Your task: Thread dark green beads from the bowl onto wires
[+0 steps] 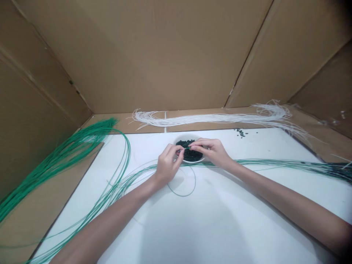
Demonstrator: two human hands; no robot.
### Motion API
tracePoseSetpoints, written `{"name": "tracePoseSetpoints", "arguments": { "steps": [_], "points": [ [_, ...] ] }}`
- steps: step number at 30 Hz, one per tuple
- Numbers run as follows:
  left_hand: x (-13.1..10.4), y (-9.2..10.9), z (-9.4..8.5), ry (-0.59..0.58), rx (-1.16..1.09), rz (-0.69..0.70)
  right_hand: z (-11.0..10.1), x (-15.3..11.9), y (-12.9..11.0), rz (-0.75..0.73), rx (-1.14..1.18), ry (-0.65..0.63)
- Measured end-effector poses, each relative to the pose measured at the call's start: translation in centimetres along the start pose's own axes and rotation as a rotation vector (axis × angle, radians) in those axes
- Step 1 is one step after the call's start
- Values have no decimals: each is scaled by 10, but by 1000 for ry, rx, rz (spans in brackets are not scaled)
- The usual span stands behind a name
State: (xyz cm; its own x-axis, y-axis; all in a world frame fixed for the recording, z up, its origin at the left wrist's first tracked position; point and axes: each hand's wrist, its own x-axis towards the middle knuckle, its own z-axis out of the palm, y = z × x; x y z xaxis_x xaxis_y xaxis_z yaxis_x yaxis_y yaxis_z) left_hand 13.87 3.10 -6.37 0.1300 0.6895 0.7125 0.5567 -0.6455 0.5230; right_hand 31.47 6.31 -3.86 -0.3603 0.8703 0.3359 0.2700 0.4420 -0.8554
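Over a small white bowl [202, 160] of dark beads [192, 154], the left hand [167, 165] pinches a thin green wire [181, 192] — its tip meets the right hand [213, 151], whose fingertips press together on it. Green wire bundles [68, 150] lie left, white ones [209, 118] behind.

Even, bright overhead lighting; soft forearm shadows fall on the white counter [220, 220]. Wide-angle distortion bends the edges, corners darken, and the periphery blurs slightly.

I read this as a small handcraft bench: white table [220, 220] boxed in by cardboard walls [165, 55], bundles of green cords [68, 150] and white cords [209, 118] laid out.
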Motion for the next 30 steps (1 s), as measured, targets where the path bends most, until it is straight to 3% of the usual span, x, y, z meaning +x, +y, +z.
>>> {"name": "tracePoseSetpoints", "arguments": {
  "steps": [30],
  "points": [
    [-1,-1,0,-1,26,15,1,0,-1,-168,-181,28]
  ]
}}
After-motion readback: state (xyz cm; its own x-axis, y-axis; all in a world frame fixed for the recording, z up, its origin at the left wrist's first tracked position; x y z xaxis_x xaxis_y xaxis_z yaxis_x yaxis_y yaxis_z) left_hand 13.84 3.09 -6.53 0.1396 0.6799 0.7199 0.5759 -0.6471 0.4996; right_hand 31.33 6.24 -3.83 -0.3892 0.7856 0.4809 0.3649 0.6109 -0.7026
